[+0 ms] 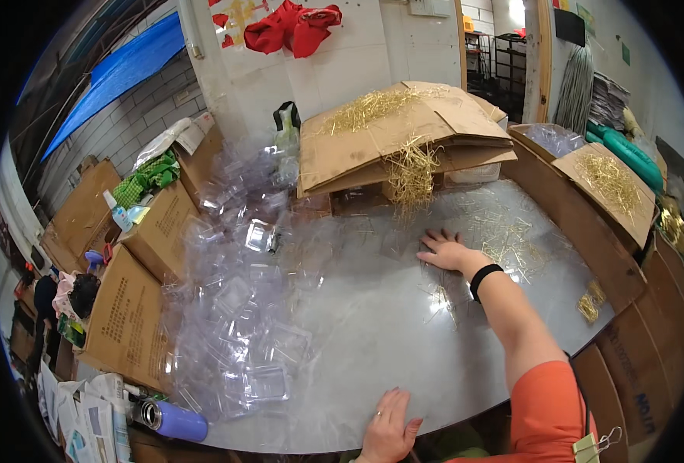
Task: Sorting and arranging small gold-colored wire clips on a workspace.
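Observation:
My right hand [444, 251] lies flat on the grey tabletop [357, 339], fingers spread and holding nothing. Loose thin gold strips, which look like twist ties [504, 239], are scattered beside and beyond it. By the table's near edge rests my left hand [389, 426], its fingers stretched out, also without anything in it. A big heap of clear plastic boxes [238, 324] covers the table's left side. Past my right hand, more gold strips [411, 174] hang off a flattened cardboard sheet [342, 150]. A small gold bundle [591, 301] sits near the right edge.
Cardboard boxes [130, 320] wall the left side, and a cardboard strip [581, 231] borders the right. Another cardboard piece [608, 185] there carries gold strips. A purple bottle [176, 420] lies at the near left corner. Red cloth [295, 29] hangs on the far wall.

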`<state>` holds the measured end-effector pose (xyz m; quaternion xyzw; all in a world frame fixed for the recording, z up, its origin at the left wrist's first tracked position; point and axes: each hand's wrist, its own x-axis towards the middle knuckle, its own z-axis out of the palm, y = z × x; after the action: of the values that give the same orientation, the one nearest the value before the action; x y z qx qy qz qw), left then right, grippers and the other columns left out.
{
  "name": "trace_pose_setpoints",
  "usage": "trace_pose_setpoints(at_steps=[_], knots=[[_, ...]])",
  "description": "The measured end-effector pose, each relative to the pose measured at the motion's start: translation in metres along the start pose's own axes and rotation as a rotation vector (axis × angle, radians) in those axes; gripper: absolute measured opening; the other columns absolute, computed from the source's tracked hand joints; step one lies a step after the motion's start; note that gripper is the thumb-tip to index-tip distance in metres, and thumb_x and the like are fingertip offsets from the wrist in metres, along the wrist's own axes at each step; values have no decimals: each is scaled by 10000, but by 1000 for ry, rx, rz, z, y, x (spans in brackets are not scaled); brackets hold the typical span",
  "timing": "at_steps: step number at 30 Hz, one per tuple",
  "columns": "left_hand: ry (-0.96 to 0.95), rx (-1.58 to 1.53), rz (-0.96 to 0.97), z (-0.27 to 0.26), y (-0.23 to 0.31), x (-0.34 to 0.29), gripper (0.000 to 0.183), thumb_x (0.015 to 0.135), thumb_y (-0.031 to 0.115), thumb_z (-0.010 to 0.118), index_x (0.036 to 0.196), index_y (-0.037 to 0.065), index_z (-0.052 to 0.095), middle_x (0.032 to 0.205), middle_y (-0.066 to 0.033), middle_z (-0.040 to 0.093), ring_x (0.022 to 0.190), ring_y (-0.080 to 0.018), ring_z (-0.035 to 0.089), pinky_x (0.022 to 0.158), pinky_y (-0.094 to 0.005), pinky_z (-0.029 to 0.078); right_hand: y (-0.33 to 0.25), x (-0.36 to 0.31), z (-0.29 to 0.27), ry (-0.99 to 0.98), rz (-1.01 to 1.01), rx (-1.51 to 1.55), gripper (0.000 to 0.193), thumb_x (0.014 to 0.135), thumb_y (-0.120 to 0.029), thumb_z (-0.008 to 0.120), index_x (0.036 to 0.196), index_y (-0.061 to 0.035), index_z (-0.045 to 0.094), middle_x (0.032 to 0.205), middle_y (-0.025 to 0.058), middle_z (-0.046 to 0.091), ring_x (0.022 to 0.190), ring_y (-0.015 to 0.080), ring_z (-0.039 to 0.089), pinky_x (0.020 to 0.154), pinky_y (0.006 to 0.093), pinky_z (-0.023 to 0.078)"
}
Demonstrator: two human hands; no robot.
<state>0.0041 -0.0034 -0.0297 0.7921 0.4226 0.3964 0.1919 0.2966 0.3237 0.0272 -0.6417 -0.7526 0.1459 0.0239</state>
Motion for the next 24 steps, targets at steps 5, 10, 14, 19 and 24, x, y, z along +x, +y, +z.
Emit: trace_pose_setpoints(at_steps=[5,10,14,19,24], knots=[[20,-6,60,-7,9,13,479,998,269,605,1318,-82,546,1281,-303,596,1217,-500,560,1045,-527,465,-30,-68,35,0,-262,-143,829,988,-711,350,1593,-144,319,1666,180,237,1540,439,159,1221,643,97],[23,34,76,-6,10,17,495,979,283,649,1264,-111,556,1256,-279,584,1232,-467,535,1094,-545,427,-62,-156,71,133,-484,-180,771,1013,-665,359,1571,-134,352,1643,193,276,1530,438,196,1212,648,136],[38,100,111,-8,14,20,463,964,236,656,1270,-98,561,1253,-294,598,1216,-492,550,1076,-524,447,-85,-183,73,128,-636,-171,685,1017,-590,432,1528,-134,413,1606,191,332,1513,409,253,1196,657,182],[49,111,123,-5,14,19,459,948,236,676,1250,-92,570,1234,-278,606,1197,-478,555,1080,-529,444,-86,-82,44,327,-451,-172,410,959,-267,594,1323,-83,558,1391,178,549,1294,389,526,1080,514,415],[28,93,115,-8,16,21,452,932,236,697,1226,-85,577,1208,-261,614,1175,-466,566,1081,-541,443,-92,-9,22,398,-199,-387,291,873,-119,657,1158,-69,637,1206,140,649,1046,309,687,865,401,558]])
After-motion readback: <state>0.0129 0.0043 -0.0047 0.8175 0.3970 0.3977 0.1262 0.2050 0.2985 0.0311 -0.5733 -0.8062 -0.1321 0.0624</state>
